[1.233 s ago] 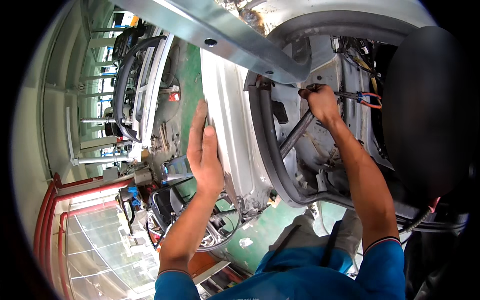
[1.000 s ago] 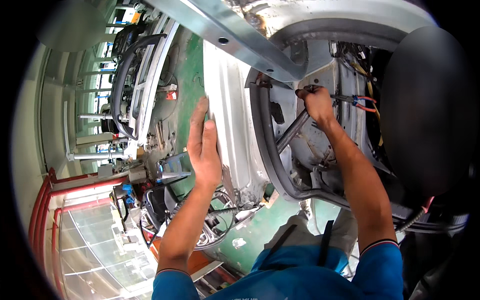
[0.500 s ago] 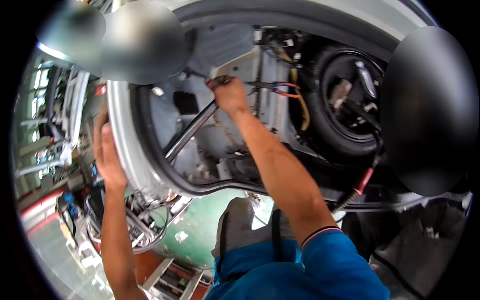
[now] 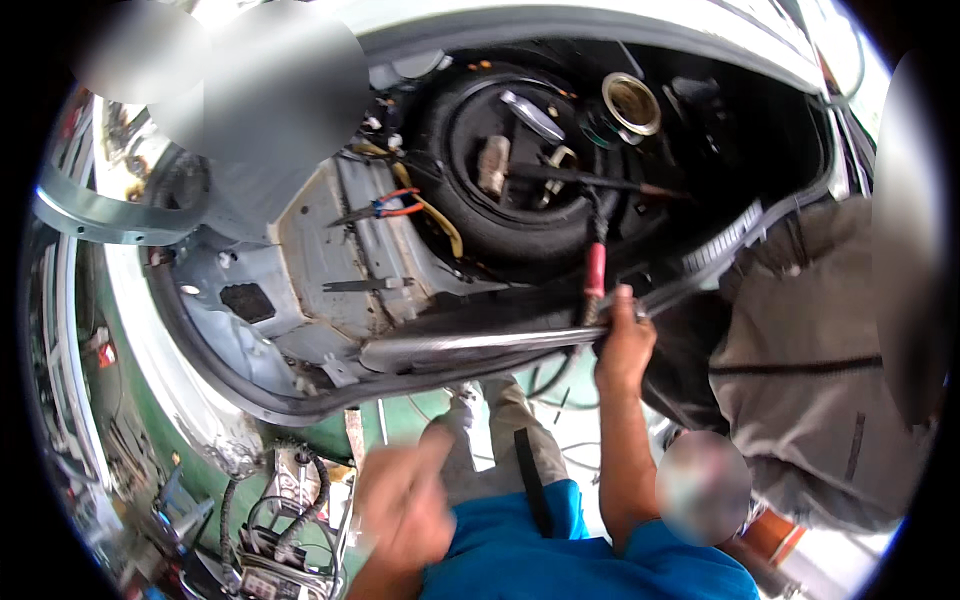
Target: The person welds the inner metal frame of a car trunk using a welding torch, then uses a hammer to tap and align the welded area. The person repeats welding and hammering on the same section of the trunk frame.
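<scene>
My right hand (image 4: 625, 345) is at the trunk's near edge, closed round the right end of a long silvery metal bar (image 4: 470, 345). The bar lies nearly level above the near rim and is smeared by motion. Low in front of my body, my left hand (image 4: 405, 495) is badly blurred, and its fingers cannot be made out. Just above my right hand is a red grip (image 4: 596, 270) on a dark cable. Pliers (image 4: 385, 208) with orange and blue handles lie on the grey trunk floor.
A spare tire (image 4: 430, 150) sits in the trunk, with a hammer (image 4: 493, 165) and a silver tool (image 4: 533, 117) on it. A round metal-rimmed thing (image 4: 630, 105) is behind. Another person in grey trousers (image 4: 800, 350) stands at right. Cables (image 4: 290, 530) lie lower left.
My right hand has drawn the bar out of the left trunk area toward the near rim and right. My left hand has left the car's side and dropped before my body. The view has shifted right.
</scene>
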Tool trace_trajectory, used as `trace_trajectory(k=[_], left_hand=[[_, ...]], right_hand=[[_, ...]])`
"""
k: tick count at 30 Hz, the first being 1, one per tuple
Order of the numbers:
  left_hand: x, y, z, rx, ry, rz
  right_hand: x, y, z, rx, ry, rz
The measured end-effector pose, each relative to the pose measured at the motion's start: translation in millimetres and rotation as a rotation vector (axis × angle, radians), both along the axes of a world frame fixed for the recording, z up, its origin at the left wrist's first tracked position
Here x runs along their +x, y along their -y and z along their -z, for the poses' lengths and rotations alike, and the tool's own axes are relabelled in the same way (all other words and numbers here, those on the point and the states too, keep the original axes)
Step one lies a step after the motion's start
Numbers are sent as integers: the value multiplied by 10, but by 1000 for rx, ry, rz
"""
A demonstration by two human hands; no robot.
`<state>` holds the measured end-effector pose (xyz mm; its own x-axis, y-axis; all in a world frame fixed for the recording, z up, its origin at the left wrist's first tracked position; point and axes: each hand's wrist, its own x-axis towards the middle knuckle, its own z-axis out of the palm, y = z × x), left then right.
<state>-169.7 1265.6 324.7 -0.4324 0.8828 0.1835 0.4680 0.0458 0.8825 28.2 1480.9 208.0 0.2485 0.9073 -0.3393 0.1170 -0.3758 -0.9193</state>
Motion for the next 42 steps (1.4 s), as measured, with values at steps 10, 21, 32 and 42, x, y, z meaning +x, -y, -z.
trace_trajectory(k=[10, 21, 32, 42], left_hand=[[1462, -2676, 2076, -713, 242, 125], [1577, -1232, 1628, -277, 310, 3], [2437, 710, 1257, -860, 75, -438], [2943, 3188, 1551, -615, 254, -947]], right_hand=[[1783, 765, -768, 242, 25, 439], [2081, 173, -897, 153, -161, 273], [2228, -1078, -776, -121, -542, -497], [2910, -853, -638, -248, -595, -346]])
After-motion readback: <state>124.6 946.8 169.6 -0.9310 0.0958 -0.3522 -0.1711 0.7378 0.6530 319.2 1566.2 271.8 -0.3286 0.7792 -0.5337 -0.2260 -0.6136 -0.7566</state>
